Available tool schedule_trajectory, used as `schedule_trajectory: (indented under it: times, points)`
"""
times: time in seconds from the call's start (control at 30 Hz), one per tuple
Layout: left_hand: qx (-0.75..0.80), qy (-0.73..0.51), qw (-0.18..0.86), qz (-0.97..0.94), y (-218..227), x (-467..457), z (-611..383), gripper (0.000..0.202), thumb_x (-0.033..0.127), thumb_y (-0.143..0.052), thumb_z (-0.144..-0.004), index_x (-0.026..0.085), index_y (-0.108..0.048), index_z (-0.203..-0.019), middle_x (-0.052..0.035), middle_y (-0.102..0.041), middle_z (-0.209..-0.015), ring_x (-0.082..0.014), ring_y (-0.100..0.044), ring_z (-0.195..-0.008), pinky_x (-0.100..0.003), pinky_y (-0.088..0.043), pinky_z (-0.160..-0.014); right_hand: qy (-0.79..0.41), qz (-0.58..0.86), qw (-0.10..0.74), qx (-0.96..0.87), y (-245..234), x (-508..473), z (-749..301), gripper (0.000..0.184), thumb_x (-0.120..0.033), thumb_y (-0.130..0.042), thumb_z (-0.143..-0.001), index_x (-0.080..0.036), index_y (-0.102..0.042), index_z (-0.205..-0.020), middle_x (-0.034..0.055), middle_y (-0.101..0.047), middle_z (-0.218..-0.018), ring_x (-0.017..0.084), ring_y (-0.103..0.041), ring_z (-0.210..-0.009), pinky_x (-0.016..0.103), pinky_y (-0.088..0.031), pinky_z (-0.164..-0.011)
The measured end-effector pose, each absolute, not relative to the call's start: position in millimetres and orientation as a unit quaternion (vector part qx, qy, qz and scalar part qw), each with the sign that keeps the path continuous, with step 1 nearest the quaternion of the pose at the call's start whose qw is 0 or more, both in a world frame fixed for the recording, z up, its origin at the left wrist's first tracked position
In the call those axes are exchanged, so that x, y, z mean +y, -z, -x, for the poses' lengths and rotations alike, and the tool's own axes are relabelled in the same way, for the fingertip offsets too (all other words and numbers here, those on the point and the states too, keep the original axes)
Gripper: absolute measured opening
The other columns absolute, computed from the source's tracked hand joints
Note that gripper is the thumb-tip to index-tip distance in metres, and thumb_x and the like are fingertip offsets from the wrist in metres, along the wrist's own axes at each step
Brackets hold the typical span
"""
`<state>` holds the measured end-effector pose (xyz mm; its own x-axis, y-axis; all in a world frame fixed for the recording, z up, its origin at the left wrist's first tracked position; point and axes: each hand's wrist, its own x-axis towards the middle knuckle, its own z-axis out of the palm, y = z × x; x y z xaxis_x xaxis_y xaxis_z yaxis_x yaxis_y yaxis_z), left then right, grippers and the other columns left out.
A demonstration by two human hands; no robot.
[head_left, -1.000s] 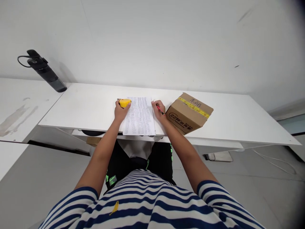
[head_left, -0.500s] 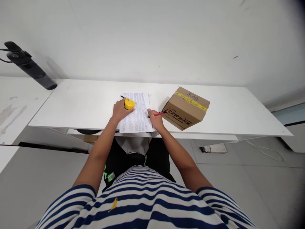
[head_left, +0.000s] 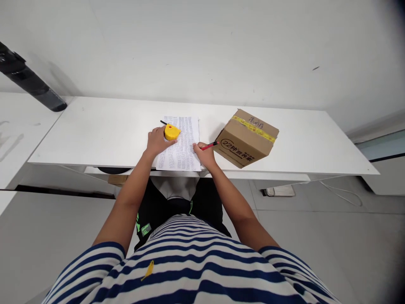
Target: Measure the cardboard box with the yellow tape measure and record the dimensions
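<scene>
My left hand [head_left: 156, 141] is closed around a small yellow tape measure [head_left: 171, 132] that rests on the upper left of a sheet of paper [head_left: 183, 145] covered in dense writing. My right hand [head_left: 205, 154] grips a red pen [head_left: 209, 146] and sits on the paper's lower right corner, the pen pointing right toward a cardboard box [head_left: 247, 138]. The box, sealed with yellow tape, stands just right of the paper. A thin dark stick pokes out left of the tape measure.
All of it lies on a long white table [head_left: 95, 135] against a white wall. A dark bottle [head_left: 28, 82] stands on a neighbouring surface at far left. Cables and a flat device [head_left: 278, 191] lie on the grey floor under the table's right side.
My right hand slid from the paper's upper right edge down to its lower right corner, the pen now pointing at the box. My left hand shifted the tape measure onto the paper.
</scene>
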<state>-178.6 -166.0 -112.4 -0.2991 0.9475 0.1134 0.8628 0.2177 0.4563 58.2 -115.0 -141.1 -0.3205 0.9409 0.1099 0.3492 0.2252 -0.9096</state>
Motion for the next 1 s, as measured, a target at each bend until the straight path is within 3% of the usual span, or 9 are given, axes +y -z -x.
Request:
schedule_trajectory:
  times: [0.17,0.43,1.0]
  points:
    - [0.773,-0.228,0.098,-0.584,113.0,-166.9,177.6,0.088,0.068,-0.071,-0.083,0.023,-0.048,-0.155,-0.0151,-0.059,-0.156,-0.0387,-0.045,-0.149,-0.053,-0.033,-0.120,-0.416,0.461,0.347,-0.703,140.6,-115.7,-58.5,0.044,-0.047,-0.056,-0.085,-0.027,-0.027,-0.058,-0.0058,-0.027,-0.057,0.014,-0.033,-0.060,0.031,-0.027,-0.061]
    - [0.772,-0.233,0.097,-0.583,113.8,-167.9,177.2,0.088,0.068,-0.071,-0.083,0.023,-0.049,-0.155,-0.0145,-0.059,-0.156,-0.0379,-0.046,-0.148,-0.054,-0.033,-0.121,-0.418,0.461,0.341,-0.705,140.2,-115.2,-59.2,0.040,-0.048,-0.055,-0.086,-0.027,-0.033,-0.059,-0.0053,-0.035,-0.057,0.015,-0.039,-0.062,0.030,-0.032,-0.063]
    - [0.773,-0.232,0.095,-0.583,112.1,-168.4,176.3,0.088,0.067,-0.071,-0.083,0.021,-0.050,-0.154,-0.0155,-0.059,-0.156,-0.0372,-0.047,-0.148,-0.052,-0.033,-0.120,-0.406,0.460,0.354,-0.706,139.5,-117.3,-59.2,0.040,-0.046,-0.052,-0.086,-0.027,-0.029,-0.059,-0.0056,-0.030,-0.056,0.015,-0.037,-0.061,0.030,-0.029,-0.062]
